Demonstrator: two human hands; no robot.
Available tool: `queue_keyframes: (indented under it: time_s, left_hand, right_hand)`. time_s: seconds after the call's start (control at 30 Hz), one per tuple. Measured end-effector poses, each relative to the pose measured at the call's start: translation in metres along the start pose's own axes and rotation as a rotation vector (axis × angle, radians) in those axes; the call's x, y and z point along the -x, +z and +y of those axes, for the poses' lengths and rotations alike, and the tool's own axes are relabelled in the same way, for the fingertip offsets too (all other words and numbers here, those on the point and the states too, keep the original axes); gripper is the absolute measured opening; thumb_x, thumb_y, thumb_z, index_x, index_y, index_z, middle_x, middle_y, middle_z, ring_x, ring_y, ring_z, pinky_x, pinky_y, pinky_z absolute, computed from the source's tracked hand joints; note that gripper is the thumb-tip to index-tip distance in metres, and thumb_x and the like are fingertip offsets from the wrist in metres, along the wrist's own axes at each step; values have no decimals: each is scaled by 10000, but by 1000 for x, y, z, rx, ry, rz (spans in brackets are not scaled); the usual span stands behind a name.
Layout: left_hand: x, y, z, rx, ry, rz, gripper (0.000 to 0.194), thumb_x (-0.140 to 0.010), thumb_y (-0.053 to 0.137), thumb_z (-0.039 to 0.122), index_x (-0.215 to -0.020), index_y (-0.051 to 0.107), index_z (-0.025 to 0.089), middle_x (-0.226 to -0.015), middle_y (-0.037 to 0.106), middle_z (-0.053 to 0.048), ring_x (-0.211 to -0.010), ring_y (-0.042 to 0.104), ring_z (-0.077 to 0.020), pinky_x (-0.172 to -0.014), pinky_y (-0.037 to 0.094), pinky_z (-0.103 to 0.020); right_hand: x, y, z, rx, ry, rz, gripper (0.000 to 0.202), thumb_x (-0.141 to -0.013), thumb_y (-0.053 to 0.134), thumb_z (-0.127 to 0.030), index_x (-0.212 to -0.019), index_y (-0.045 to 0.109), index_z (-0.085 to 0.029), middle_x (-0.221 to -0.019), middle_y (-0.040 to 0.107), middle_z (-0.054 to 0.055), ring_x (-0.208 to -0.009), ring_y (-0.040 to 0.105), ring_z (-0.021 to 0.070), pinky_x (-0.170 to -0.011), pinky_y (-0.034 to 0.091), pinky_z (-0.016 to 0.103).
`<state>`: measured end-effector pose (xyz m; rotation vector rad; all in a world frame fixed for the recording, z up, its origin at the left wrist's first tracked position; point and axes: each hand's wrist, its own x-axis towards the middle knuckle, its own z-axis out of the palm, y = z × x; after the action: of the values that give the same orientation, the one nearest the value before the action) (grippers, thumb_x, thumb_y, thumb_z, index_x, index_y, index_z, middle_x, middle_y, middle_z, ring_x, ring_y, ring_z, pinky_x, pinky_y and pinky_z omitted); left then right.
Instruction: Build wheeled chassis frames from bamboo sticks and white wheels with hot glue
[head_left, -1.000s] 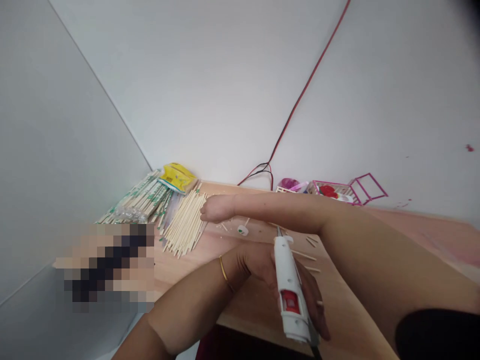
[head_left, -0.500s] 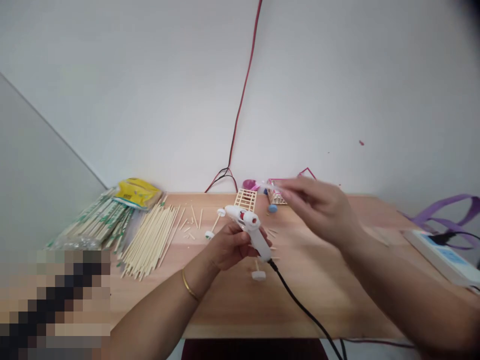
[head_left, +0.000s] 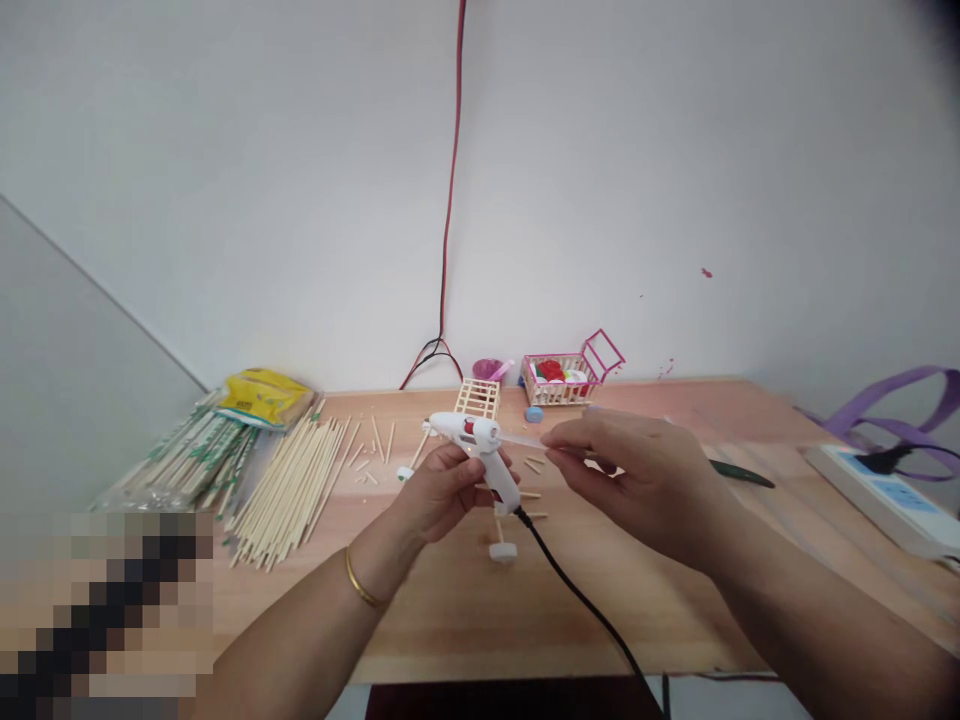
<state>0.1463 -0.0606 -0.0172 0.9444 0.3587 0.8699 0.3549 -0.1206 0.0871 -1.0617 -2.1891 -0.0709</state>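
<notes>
A white glue gun (head_left: pixel 491 465) is gripped by its handle in my left hand (head_left: pixel 442 490), its nozzle pointing left and its black cable running down to the right. My right hand (head_left: pixel 622 470) pinches a translucent glue stick (head_left: pixel 523 440), whose far end is at the back of the gun. Behind the gun lies a small lattice of wooden sticks (head_left: pixel 478 398). White wheels on a stick (head_left: pixel 405 473) lie left of the gun, and another white wheel (head_left: pixel 503 551) is below it.
Loose bamboo skewers (head_left: pixel 292 490), wrapped bundles (head_left: pixel 180 455) and a yellow packet (head_left: pixel 266 397) lie left. At the back are a pink-edged basket cart (head_left: pixel 559 385), a blue disc (head_left: pixel 533 414) and a purple bowl (head_left: pixel 489 369). A power strip (head_left: pixel 881 500) and purple strap (head_left: pixel 885 410) are right.
My right hand has come down and brought the glue stick to the back of the gun. The basket cart shows fully now. The whole view has shifted slightly.
</notes>
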Motion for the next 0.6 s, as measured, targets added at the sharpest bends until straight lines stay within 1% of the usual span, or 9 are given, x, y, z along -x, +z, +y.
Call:
queue_keyframes:
  time_s: [0.1,0.23,0.33,0.4,0.5,0.6]
  left_hand:
    - [-1,2,1,-86,42,65,340,-703,770,371,-920,692,121,-874,698,-91,-764,668,-193,-668,563,-314]
    - [0,8,3,-201,78,147,312,-691,775,365,-871,689,124,-823,689,-69,-749,653,-181,-688,556,-329]
    - [2,14,4,-253,96,175,300,-683,777,360,-846,688,125,-784,674,-47,-717,633,-158,-691,548,-325]
    - [3,18,6,-287,97,165,306,-683,770,372,-834,685,120,-758,666,-42,-693,624,-155,-687,541,-328]
    - [5,23,6,-393,92,144,307,-695,755,379,-828,685,111,-734,668,-47,-680,619,-160,-695,525,-328]
    - [8,27,5,-511,92,123,291,-718,732,376,-821,690,107,-731,674,-54,-706,623,-170,-708,510,-316]
  right_hand:
    - [4,-2,1,53,23,-37,96,-904,502,-213,-870,592,-203,-692,605,-13,-622,525,119,-582,366,246]
    - [10,-9,4,94,31,-93,119,-924,482,-234,-937,596,-204,-764,635,7,-673,555,133,-604,391,254]
    - [19,-10,10,135,-15,-84,156,-932,467,-227,-994,608,-199,-832,655,40,-743,580,156,-647,425,274]
    - [25,-11,13,141,-34,-84,180,-932,465,-227,-1028,613,-196,-879,668,59,-791,595,174,-678,447,293]
    - [30,-13,15,88,42,-102,200,-933,466,-241,-1058,618,-205,-903,693,53,-793,627,166,-684,467,288]
    - [31,-16,11,-22,168,-166,216,-943,444,-269,-1039,630,-219,-836,703,24,-713,639,135,-628,469,253]
